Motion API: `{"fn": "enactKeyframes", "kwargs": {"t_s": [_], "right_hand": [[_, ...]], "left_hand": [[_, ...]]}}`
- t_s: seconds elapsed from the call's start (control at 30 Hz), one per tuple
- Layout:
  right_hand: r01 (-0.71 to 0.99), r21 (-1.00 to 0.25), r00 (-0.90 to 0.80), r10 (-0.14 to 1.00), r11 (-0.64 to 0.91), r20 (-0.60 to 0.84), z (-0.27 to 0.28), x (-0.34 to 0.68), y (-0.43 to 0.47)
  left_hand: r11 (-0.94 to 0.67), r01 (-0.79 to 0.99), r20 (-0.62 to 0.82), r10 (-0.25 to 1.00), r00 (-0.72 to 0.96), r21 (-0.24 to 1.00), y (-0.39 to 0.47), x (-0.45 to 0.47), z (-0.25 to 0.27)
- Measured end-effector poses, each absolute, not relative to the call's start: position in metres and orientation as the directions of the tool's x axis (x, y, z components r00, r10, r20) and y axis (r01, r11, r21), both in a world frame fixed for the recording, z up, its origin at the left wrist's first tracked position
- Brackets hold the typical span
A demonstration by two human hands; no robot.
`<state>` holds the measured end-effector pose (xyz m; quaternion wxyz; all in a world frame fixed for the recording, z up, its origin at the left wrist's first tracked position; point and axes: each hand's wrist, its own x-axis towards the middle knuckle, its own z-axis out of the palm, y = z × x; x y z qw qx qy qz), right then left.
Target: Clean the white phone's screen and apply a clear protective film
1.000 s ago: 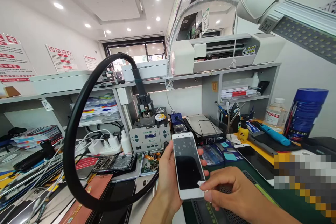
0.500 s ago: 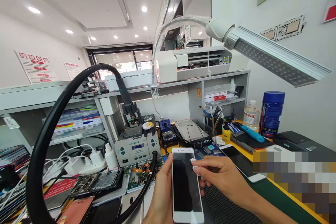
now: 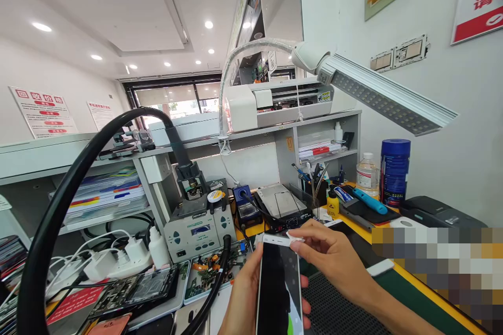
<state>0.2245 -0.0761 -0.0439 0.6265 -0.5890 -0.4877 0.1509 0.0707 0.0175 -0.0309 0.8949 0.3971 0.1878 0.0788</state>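
Observation:
A white-framed smartphone [image 3: 277,282] stands near the bottom centre, its dark screen facing me and its top edge tipped into view. A light and green patch shows low on the screen. My left hand [image 3: 244,290] is wrapped round the phone, thumb along the left side and fingertips round the right. My right hand [image 3: 340,264] pinches a small white wad [image 3: 293,237], perhaps tissue, at the phone's top right corner. Below the right hand lies a black textured mat [image 3: 334,306]. Another white phone [image 3: 359,246] rests just beyond that hand, partly hidden by it.
A thick black hose [image 3: 78,167] arches over the left side. The grey soldering station [image 3: 200,230] stands behind a tray of small parts [image 3: 192,296]. Chargers [image 3: 100,264] fill a power strip at left. A yellow bottle [image 3: 332,205] and tool holder [image 3: 316,191] stand at right. A lamp [image 3: 389,91] hangs above.
The white wad has moved from the screen's upper right side to the phone's top corner. The phone has tilted, showing its top edge. The view has shifted a little right and up.

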Motion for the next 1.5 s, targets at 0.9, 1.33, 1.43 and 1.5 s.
{"fn": "enactKeyframes", "kwargs": {"t_s": [0.9, 1.33, 1.43, 1.5], "right_hand": [[0.531, -0.823, 0.395, 0.799, 0.203, 0.452, -0.036, 0.223, -0.08], [0.762, -0.56, 0.274, 0.62, 0.327, 0.735, -0.046, 0.22, -0.08], [0.809, -0.467, 0.212, 0.562, 0.358, 0.799, -0.048, 0.219, -0.078], [0.817, -0.443, 0.192, 0.55, 0.37, 0.813, -0.049, 0.218, -0.078]], "left_hand": [[0.631, 0.256, -0.347, 0.022, 0.938, 0.732, 0.026, 0.079, -0.066], [0.581, 0.241, -0.378, 0.126, 0.917, 0.778, 0.037, 0.08, -0.071], [0.57, 0.251, -0.408, 0.166, 0.898, 0.783, 0.04, 0.082, -0.076], [0.559, 0.235, -0.403, 0.198, 0.894, 0.796, 0.039, 0.081, -0.075]]}}
